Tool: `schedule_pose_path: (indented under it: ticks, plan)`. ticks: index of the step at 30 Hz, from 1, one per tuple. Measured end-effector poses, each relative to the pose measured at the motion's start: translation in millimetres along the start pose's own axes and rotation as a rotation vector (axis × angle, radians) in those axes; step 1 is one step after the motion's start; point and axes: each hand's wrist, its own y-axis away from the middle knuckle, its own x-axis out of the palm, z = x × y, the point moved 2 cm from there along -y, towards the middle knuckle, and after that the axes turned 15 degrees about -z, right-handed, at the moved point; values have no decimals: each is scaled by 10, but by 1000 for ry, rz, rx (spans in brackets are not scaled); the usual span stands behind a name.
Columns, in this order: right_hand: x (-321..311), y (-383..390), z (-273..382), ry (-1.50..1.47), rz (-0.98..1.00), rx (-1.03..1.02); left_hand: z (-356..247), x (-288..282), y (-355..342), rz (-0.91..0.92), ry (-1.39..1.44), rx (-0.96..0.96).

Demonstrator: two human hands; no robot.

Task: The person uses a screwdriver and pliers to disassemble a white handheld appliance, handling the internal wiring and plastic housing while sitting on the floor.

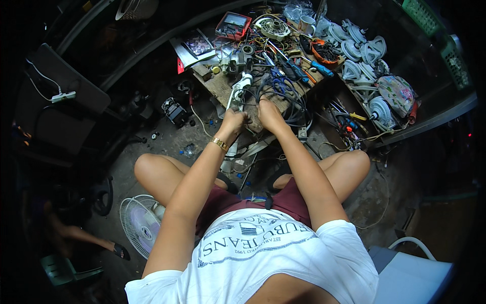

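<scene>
My left hand (234,121), with a gold watch (219,144) on its wrist, is closed around the lower end of a long white plastic part (239,91). The part slants up and away over the near edge of the wooden table (216,90). My right hand (269,113) is closed on a black cord (259,93) just to the right. More black cord (297,104) lies in loose loops beyond and beside that hand. Blue-handled pliers (279,83) lie among the cord. The fingertips of both hands are partly hidden.
Screwdrivers (322,69), a red multimeter (234,25), an orange bowl (325,51) and wires crowd the table. White fan parts (360,48) are heaped at the right. A motor (175,111) sits on the floor at left, and a fan (139,223) stands near my left knee.
</scene>
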Motion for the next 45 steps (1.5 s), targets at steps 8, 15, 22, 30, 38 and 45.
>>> schedule_pose_path:
  ticks: [8,15,22,30,38,45]
  plan:
    - [85,-118,-133,40,-137,255,-84,41,153,82,531,-459]
    - [168,28,-43,259,299,-170,113,112,8,102,331,-276]
    - [231,-124,-172,225,450,-166,91,88,-64,231,422,-281]
    - [213,-182,-122,258,423,-275,36,234,28,-26,300,-194]
    - [-23,-57,-63,217,397,-434,515,186,-248,-61,286,-243]
    - [16,23,-1,459,253,-556,308,178,-148,59,187,-244]
